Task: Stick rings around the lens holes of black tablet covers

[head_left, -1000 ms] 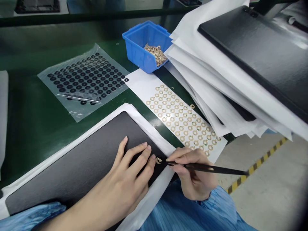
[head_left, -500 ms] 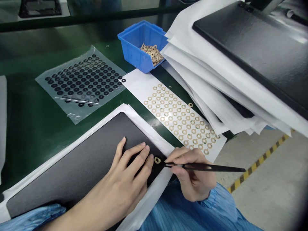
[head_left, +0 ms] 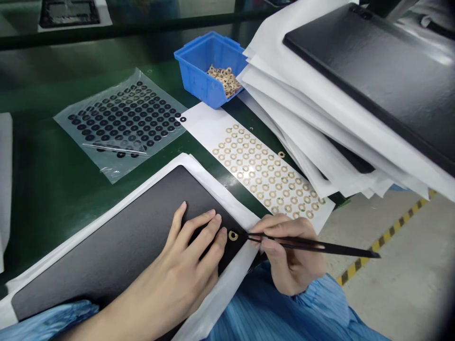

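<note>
My left hand (head_left: 194,255) lies flat on a black panel (head_left: 142,232), fingers spread, its little finger close to a small tan ring (head_left: 233,236) near the panel's right corner. Pinched in my right hand (head_left: 293,248) is a pair of black tweezers (head_left: 334,249). Their tips point left, at the panel's corner just right of the ring. Whether the tips hold anything is too small to tell. White wrapping paper (head_left: 213,182) shows beneath the panel along its edges.
Behind the panel lie a white sheet of tan rings (head_left: 199,123) and a clear sheet of black rings (head_left: 106,173). A blue bin (head_left: 199,80) holds loose tan rings. On the right, black panels (head_left: 384,80) are stacked between white papers (head_left: 277,94). One loose ring (head_left: 281,154) lies beside the sheet.
My right hand and the tweezers have shifted slightly right, and the tips have drawn away from the ring. My left hand has stayed in place on the panel.
</note>
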`<state>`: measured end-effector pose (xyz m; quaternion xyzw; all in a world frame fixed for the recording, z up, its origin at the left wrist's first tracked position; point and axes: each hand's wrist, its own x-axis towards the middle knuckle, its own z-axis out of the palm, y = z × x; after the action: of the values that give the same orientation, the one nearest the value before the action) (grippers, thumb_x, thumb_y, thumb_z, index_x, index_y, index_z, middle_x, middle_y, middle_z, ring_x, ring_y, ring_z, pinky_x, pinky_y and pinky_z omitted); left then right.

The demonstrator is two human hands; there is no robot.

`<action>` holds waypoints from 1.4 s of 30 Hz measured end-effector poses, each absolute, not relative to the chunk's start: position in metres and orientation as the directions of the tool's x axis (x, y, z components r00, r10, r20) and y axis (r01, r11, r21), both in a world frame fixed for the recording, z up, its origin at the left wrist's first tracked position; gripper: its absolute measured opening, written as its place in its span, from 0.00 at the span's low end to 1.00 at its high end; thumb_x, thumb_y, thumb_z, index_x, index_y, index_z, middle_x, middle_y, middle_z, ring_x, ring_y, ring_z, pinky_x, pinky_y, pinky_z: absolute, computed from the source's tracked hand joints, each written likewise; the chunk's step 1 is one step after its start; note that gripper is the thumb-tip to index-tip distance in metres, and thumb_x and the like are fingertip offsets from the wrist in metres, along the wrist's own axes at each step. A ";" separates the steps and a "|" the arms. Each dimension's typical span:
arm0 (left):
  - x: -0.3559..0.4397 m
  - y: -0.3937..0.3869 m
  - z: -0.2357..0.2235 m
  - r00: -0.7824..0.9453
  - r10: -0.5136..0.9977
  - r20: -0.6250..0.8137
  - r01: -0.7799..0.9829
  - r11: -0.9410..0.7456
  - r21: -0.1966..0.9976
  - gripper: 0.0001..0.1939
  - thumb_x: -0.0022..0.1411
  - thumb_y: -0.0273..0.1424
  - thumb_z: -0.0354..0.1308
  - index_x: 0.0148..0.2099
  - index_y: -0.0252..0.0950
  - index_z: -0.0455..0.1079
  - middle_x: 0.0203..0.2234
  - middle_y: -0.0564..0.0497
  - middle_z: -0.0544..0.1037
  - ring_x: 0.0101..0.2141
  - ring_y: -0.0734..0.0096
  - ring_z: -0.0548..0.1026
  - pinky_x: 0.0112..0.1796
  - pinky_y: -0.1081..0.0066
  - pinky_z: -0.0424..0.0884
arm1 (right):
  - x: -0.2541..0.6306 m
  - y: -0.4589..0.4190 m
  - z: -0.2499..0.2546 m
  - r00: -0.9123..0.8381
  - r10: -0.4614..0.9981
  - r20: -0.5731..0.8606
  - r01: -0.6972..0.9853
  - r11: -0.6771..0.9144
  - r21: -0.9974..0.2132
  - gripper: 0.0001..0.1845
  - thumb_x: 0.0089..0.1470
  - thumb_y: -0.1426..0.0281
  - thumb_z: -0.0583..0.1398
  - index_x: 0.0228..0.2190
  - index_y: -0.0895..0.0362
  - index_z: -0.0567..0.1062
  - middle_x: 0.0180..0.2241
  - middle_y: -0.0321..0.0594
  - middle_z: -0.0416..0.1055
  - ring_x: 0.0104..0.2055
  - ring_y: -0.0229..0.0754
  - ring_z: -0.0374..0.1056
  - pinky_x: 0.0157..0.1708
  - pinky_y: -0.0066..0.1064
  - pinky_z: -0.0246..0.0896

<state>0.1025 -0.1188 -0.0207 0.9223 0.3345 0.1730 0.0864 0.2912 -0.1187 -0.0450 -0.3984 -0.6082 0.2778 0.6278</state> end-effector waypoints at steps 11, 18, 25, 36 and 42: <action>0.103 -0.119 -0.021 0.709 0.653 0.265 0.590 -0.756 0.285 0.15 0.66 0.26 0.49 0.53 0.26 0.66 0.49 0.38 0.71 0.53 0.49 0.65 0.56 0.37 0.52 | 0.291 -0.120 -0.052 0.056 0.827 0.560 0.166 0.545 -0.822 0.11 0.51 0.81 0.60 0.37 0.57 0.71 0.29 0.38 0.70 0.31 0.40 0.71 0.28 0.32 0.69; 0.102 -0.118 -0.022 0.714 0.646 0.271 0.591 -0.763 0.261 0.14 0.66 0.26 0.49 0.52 0.26 0.66 0.48 0.37 0.71 0.53 0.50 0.65 0.55 0.37 0.54 | 0.292 -0.118 -0.044 0.020 0.816 0.578 0.166 0.567 -0.806 0.08 0.51 0.80 0.60 0.34 0.57 0.74 0.26 0.38 0.72 0.28 0.40 0.72 0.27 0.32 0.69; 0.104 -0.118 -0.021 0.698 0.657 0.287 0.594 -0.754 0.281 0.14 0.66 0.26 0.49 0.51 0.26 0.66 0.47 0.38 0.72 0.52 0.51 0.65 0.54 0.38 0.55 | 0.292 -0.119 -0.044 0.007 0.798 0.602 0.189 0.591 -0.785 0.09 0.50 0.81 0.60 0.34 0.58 0.74 0.27 0.40 0.73 0.27 0.40 0.71 0.26 0.33 0.68; 0.103 -0.119 -0.022 0.701 0.655 0.282 0.598 -0.755 0.267 0.13 0.66 0.25 0.47 0.50 0.28 0.66 0.46 0.39 0.72 0.52 0.53 0.64 0.55 0.38 0.55 | 0.292 -0.123 -0.048 0.014 0.796 0.605 0.265 0.581 -0.770 0.07 0.53 0.78 0.57 0.34 0.56 0.71 0.27 0.40 0.72 0.27 0.42 0.71 0.25 0.36 0.69; 0.102 -0.117 -0.020 0.729 0.639 0.246 0.592 -0.769 0.241 0.16 0.66 0.25 0.46 0.55 0.31 0.64 0.48 0.39 0.69 0.53 0.51 0.62 0.53 0.36 0.56 | 0.292 -0.121 -0.049 0.115 0.807 0.579 0.226 0.546 -0.807 0.07 0.55 0.76 0.56 0.36 0.55 0.70 0.29 0.41 0.71 0.28 0.43 0.71 0.25 0.36 0.69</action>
<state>0.1016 -0.1174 -0.0203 0.9269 0.3320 0.1591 0.0729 0.2925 -0.1213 -0.0494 -0.4149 -0.6228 0.2342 0.6206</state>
